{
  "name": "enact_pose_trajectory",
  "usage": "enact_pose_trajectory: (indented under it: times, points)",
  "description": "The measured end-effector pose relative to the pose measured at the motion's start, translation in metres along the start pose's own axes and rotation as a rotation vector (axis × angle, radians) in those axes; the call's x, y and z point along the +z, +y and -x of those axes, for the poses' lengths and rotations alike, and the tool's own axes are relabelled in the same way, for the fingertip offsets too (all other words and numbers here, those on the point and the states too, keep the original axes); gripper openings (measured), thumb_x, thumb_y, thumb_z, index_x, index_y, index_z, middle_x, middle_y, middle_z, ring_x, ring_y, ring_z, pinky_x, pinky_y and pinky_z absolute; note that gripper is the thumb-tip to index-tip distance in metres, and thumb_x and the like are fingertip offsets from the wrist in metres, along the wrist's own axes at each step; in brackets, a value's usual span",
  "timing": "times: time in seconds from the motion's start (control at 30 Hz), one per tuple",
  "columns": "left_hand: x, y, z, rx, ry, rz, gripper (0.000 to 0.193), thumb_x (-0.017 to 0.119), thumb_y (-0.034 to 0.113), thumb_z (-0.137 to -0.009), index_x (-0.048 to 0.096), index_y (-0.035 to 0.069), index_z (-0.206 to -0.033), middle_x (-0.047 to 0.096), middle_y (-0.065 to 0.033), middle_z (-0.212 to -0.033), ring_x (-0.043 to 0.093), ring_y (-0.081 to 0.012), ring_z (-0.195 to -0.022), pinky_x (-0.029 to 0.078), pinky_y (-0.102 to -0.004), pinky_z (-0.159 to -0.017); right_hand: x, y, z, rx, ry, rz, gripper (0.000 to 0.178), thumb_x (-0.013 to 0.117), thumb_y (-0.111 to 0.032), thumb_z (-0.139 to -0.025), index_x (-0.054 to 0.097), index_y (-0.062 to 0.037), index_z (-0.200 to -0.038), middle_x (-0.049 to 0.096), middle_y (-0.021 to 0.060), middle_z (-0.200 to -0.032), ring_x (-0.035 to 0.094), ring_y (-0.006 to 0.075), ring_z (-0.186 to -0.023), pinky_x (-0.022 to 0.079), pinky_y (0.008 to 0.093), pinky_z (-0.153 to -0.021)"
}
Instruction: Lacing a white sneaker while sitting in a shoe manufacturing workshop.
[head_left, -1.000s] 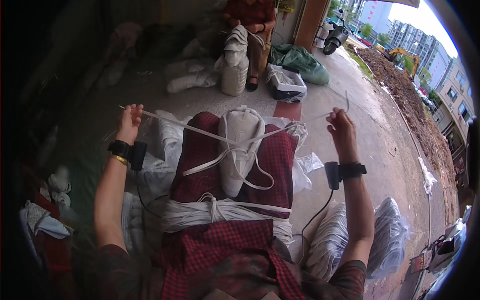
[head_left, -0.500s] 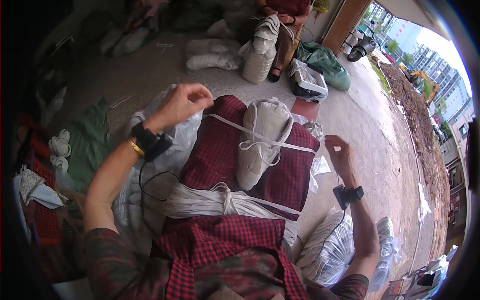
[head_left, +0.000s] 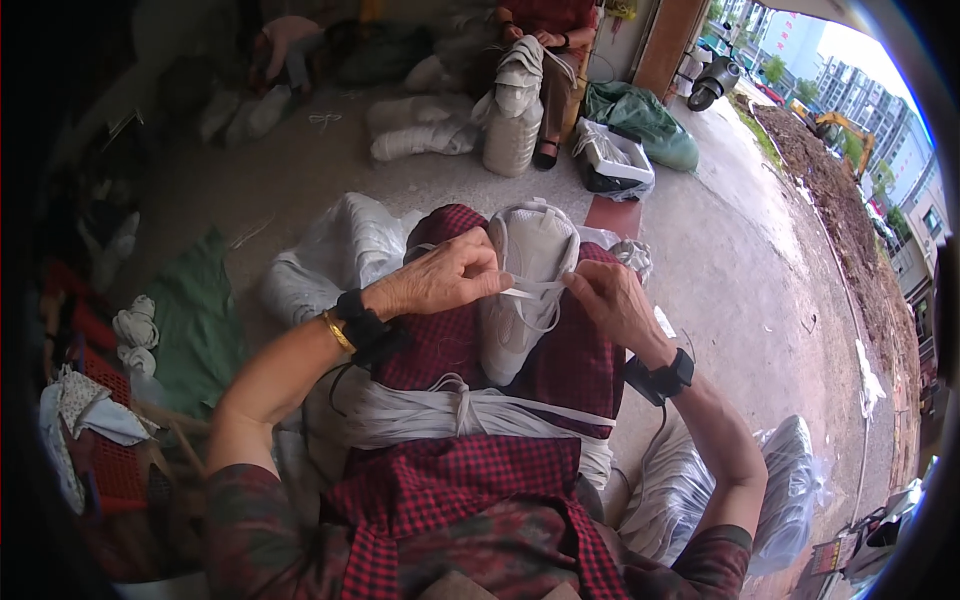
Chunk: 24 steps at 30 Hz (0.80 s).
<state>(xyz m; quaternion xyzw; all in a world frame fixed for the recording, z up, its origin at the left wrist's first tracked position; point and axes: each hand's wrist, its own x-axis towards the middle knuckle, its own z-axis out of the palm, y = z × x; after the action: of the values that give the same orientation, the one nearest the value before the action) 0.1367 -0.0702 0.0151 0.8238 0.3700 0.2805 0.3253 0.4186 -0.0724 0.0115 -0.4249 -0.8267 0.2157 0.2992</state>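
A white sneaker [head_left: 512,335] lies between my knees on a red-and-black checked apron [head_left: 440,345], its toe toward me. A flat white shoelace [head_left: 535,291] crosses its upper, with a loop hanging over the right side. My left hand [head_left: 450,272] pinches the lace on the left of the shoe. On the right, my right hand [head_left: 610,303] pinches it between thumb and fingers. Across my lap, nearer me, lies a tied bundle of white laces [head_left: 440,412].
Clear plastic bags of white goods [head_left: 340,250] stand beyond my left arm, more bags [head_left: 785,490] at the right. Ahead are an open box [head_left: 612,160], a green sack [head_left: 640,120] and a seated person [head_left: 550,35]. A red crate [head_left: 115,440] stands left.
Both hands have come inward from either side to the shoe and now grip the lace. Before, the lace was stretched wide across my knees with the hands off the shoe.
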Motion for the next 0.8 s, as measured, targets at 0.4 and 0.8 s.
enact_pose_trajectory:
  times: [0.4,0.8]
  points:
    - [0.003,-0.008,-0.001,-0.050,0.086,0.234,0.021,0.068,0.007,-0.089,0.050,0.007,-0.079,0.057,0.0024,-0.081,0.053,-0.0027,-0.073,0.045,-0.0195,-0.064,0.002,0.003,0.003,-0.007,0.025,-0.052,0.040,0.062,-0.028,-0.097,0.061,0.0049,-0.075,0.041,0.0102,-0.053,0.036,0.0201,-0.047,0.033,0.0388,-0.048]
    - [0.013,0.019,-0.003,0.092,0.184,-0.393,0.026,0.081,0.014,-0.075,0.059,0.000,-0.077,0.057,-0.0085,-0.079,0.057,-0.0226,-0.072,0.046,-0.0355,-0.067,0.004,0.008,0.004,0.044,0.036,-0.178,0.039,0.067,-0.030,-0.093,0.061,0.0031,-0.073,0.044,0.0079,-0.054,0.040,0.0142,-0.050,0.035,0.0369,-0.049]
